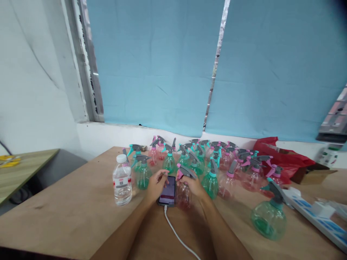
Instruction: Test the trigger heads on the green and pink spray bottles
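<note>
A pink-collared spray bottle (184, 198) stands in front of me, its clear pink body on the table. My right hand (192, 183) is closed around its neck, just below the grey and pink trigger head. To its left, my left hand (157, 183) is over the edge of a phone (167, 191), with fingers bent and partly apart; nothing shows clearly in them. The phone lies face up between my hands with its screen lit. A white cable (173, 231) runs from its near end toward me.
Several green and pink spray bottles (210, 184) crowd behind my hands, toward the wall. A water bottle (121, 182) stands left. One green spray bottle (268, 218) is nearer on the right, beside a power strip (317, 216). A red bag (282, 162) and cardboard box (311, 175) lie beyond.
</note>
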`<state>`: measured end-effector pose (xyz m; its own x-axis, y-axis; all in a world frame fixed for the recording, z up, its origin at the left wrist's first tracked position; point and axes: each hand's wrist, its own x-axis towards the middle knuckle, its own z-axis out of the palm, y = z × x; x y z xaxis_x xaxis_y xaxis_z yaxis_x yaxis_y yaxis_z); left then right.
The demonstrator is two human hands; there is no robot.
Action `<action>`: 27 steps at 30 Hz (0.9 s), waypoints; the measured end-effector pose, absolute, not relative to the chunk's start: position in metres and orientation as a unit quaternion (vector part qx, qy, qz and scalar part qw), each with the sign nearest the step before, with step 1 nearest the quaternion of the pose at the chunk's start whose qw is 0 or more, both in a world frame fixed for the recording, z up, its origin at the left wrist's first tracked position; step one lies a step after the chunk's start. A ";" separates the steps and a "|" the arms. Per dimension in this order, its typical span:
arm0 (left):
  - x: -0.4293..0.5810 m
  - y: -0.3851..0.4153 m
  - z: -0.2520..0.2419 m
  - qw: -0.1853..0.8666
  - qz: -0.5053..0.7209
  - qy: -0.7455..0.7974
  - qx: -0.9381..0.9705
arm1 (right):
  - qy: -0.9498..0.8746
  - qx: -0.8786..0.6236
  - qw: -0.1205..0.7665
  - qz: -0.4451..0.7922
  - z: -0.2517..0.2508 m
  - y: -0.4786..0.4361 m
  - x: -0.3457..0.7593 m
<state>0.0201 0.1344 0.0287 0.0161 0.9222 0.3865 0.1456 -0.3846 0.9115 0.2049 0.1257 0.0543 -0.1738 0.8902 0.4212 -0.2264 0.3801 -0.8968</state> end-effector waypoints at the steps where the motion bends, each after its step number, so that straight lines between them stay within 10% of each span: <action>1: 0.020 0.135 0.028 0.347 0.552 0.434 0.621 | -0.594 -0.286 0.579 0.480 0.053 0.126 0.205; 27: 0.014 0.144 0.018 0.323 0.571 0.507 0.559 | -0.572 -0.277 0.572 0.519 0.055 0.123 0.207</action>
